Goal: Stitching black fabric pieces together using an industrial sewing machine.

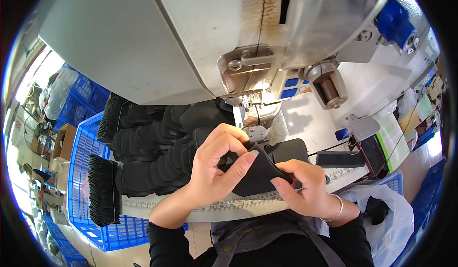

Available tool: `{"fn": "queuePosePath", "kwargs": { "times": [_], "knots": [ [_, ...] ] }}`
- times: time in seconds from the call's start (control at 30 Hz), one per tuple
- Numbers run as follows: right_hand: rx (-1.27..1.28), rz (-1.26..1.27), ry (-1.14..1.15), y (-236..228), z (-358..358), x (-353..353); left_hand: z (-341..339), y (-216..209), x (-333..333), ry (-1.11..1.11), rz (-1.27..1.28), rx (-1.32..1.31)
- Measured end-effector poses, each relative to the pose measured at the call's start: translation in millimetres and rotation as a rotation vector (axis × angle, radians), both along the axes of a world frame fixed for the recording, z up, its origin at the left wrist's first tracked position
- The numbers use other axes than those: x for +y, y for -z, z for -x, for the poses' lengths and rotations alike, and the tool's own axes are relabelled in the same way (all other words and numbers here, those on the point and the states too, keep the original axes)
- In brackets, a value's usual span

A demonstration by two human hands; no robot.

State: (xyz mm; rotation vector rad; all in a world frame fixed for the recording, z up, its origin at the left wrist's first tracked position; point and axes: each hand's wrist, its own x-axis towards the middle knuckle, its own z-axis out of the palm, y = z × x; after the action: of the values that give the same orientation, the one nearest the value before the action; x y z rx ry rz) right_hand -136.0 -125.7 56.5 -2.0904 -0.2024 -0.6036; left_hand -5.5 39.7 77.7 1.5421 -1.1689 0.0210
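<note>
Between my two hands is a black fabric piece (255,174), folded over with its edge raised, just in front of the sewing machine's presser foot (258,133). My left hand (222,159) pinches its upper left edge between thumb and fingers. On the other side, my right hand (303,186) grips the lower right edge, thumb on the near face. Behind the held piece lies more black fabric (291,150); whether it is part of the same piece I cannot tell. Left of my hands, long rows of stacked black fabric pieces (157,171) lie on the machine table.
The sewing machine head (129,38) looms overhead. A blue plastic crate (90,147) stands at the table's left end. A ruler strip (205,206) runs along the near edge. At right are a dark flat block (339,159) and a bag of clear plastic (396,219).
</note>
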Motion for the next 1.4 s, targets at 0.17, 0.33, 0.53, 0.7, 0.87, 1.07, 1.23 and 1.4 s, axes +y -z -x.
{"fn": "queuePosePath", "kwargs": {
  "times": [0.17,0.33,0.53,0.7,0.87,1.07,1.23,1.4],
  "knots": [
    [0.098,-0.475,-0.175,9,0,-8,-4,2,4,0.020,0.108,0.070],
    [0.138,-0.558,-0.209,12,0,-11,-2,-2,5,0.037,0.096,0.062],
    [-0.205,0.084,0.004,9,-4,-10,5,3,-3,-0.023,0.247,0.402],
    [-0.284,0.127,0.065,11,-8,-8,2,-6,-1,-0.056,0.017,0.330],
    [-0.085,-0.172,-0.013,18,-15,-6,-16,-4,-6,-0.031,-0.062,0.416],
    [0.107,-0.594,-0.130,8,-28,-5,-39,-4,-14,-0.050,-0.171,0.504],
    [0.116,-0.744,-0.152,2,-36,-5,-42,-12,-17,-0.036,-0.046,0.532],
    [0.103,-0.758,-0.179,1,-39,-9,-47,-9,-21,-0.045,-0.078,0.660]
  ]
}}
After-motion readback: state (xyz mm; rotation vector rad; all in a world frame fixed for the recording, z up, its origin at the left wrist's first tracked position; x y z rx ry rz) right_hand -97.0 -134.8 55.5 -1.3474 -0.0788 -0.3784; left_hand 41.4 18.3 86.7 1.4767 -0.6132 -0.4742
